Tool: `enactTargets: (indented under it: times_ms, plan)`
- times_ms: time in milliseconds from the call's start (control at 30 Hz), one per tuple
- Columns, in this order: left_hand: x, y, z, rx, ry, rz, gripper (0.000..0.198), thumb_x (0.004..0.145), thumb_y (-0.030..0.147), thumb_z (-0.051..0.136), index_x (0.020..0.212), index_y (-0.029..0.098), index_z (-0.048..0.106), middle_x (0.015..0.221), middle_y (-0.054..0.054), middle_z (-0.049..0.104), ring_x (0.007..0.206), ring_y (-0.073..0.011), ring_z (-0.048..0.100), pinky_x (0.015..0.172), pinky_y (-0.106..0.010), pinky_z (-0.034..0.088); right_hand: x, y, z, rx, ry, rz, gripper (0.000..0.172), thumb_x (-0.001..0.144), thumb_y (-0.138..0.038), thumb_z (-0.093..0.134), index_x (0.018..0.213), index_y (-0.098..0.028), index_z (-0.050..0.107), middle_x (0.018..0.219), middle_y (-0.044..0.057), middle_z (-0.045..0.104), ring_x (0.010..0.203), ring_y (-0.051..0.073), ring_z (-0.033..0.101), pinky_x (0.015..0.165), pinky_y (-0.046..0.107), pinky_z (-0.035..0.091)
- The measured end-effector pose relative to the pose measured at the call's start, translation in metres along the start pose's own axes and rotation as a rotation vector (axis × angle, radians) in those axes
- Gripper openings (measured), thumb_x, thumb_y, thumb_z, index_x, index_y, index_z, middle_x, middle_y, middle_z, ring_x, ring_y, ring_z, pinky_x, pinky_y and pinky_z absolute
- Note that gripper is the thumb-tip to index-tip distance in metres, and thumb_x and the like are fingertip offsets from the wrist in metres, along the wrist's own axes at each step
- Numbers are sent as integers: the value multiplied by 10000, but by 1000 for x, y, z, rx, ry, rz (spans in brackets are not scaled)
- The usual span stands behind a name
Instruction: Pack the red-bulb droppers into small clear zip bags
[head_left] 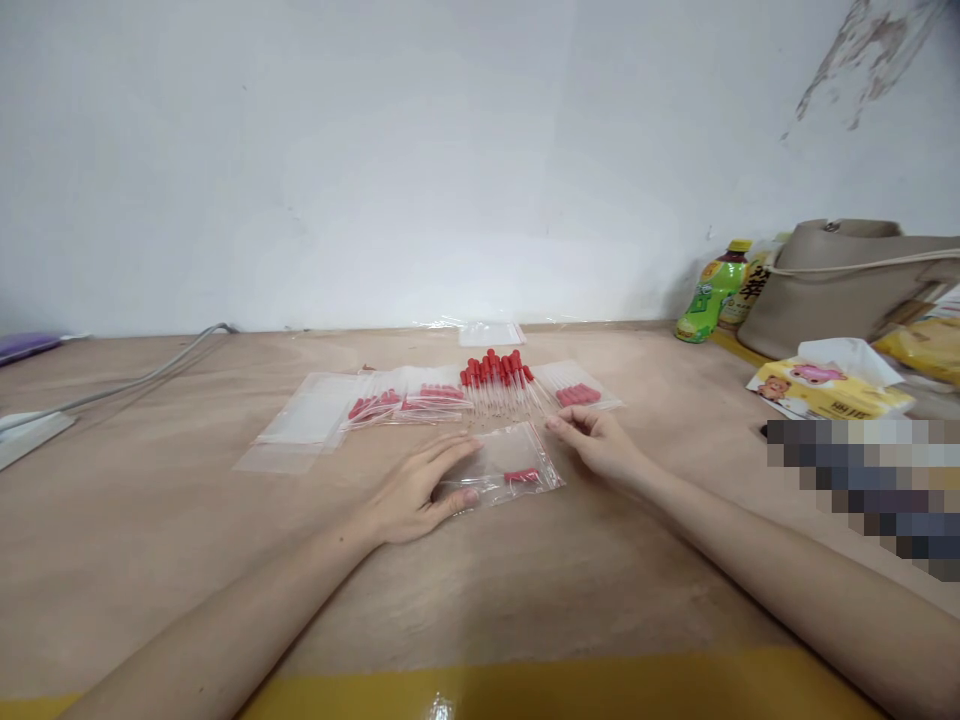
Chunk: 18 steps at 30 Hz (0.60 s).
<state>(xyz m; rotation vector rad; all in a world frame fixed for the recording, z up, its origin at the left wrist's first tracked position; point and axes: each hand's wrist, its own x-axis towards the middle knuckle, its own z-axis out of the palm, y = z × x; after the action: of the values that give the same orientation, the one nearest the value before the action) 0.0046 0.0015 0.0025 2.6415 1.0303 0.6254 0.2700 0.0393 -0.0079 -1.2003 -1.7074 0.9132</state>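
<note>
In the head view, take the bag (491, 462) as the middle of the dial, with 12 towards the wall (450, 150). The bag is clear and lies flat on the table (420, 610) between the two hands, its red-lined edge towards 2 to 3 o'clock. A red bulb (521, 475) shows inside, right of the centre.

The left hand (420, 490) lies between 8 and 9, its fingers stretched over the bag's left side and its thumb set apart near the lower corner; it rests there unclenched, gripping nothing. The right hand (600, 440) is between 2 and 3, just beside the bag's edge. Its thumb and forefinger come together; whether anything is pinched between them I cannot tell.

At 12, near the bag, lies a pile of droppers (495, 375), red bulbs towards the wall; beyond it, a white packet (491, 333). Between 1 and 2 is a filled bag (577, 388) with red bulbs in it. Towards 10 to 11 lie more filled bags (405, 390), overlapping; flat clear bags (304, 415) lie between 9 and 10.

Farther off, a green bottle (709, 300) leans between 1 and 2, a handbag (832, 290) stands at 2, and a tissue pack (832, 385) lies between 2 and 3. A cable (150, 375) runs between 9 and 10.
</note>
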Motion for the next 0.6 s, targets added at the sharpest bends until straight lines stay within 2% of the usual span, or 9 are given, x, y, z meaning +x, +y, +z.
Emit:
enactTargets:
  times_ms: [100,200,267,367,433,533,600]
  plan:
    - [-1,0,1,-43,16,29,319,860,319,475,1160,211,457,1241,-63,498,1167,-212,435,972,-359,358,21,5,-7,-185,159,-15,247,715,-396,541,749,-156,589,677,23,585,584,119,475,555,242,368]
    - [-1,1,1,-74,-2,-6,180,841,327,494,968,199,494,1170,-65,539,1029,-203,530,862,-333,429,46,4,-8,-375,184,16,156,684,-305,554,712,-164,615,669,24,613,603,123,505,584,243,379]
    - [-1,1,1,-83,-11,-30,162,833,339,502,907,197,480,1154,-67,542,982,-204,546,821,-331,441,64,1,-4,-437,198,31,131,678,-275,544,697,-170,619,687,23,630,632,125,529,606,240,384]
    - [-1,2,1,-94,-8,-44,203,823,334,520,965,202,460,1159,-70,533,990,-205,536,839,-339,427,88,-2,6,-452,243,74,124,665,-265,548,698,-170,619,714,29,639,682,138,553,627,242,388]
    - [-1,2,2,-102,-6,-45,214,820,328,527,975,203,450,1161,-71,529,1002,-204,528,855,-342,418,102,0,14,-450,260,114,121,655,-271,553,632,-164,605,666,39,625,669,153,555,613,252,390]
    - [0,2,1,-111,-2,-51,179,817,336,525,904,201,445,1151,-76,532,1005,-208,526,848,-342,421,119,7,22,-436,271,161,197,660,-307,544,528,-162,561,573,55,586,599,168,543,562,270,392]
    - [0,3,1,-110,-2,-61,180,810,347,528,862,200,437,1141,-79,537,983,-209,534,824,-339,432,126,13,24,-413,280,155,202,659,-325,550,542,-161,558,568,60,577,576,170,537,531,273,393]
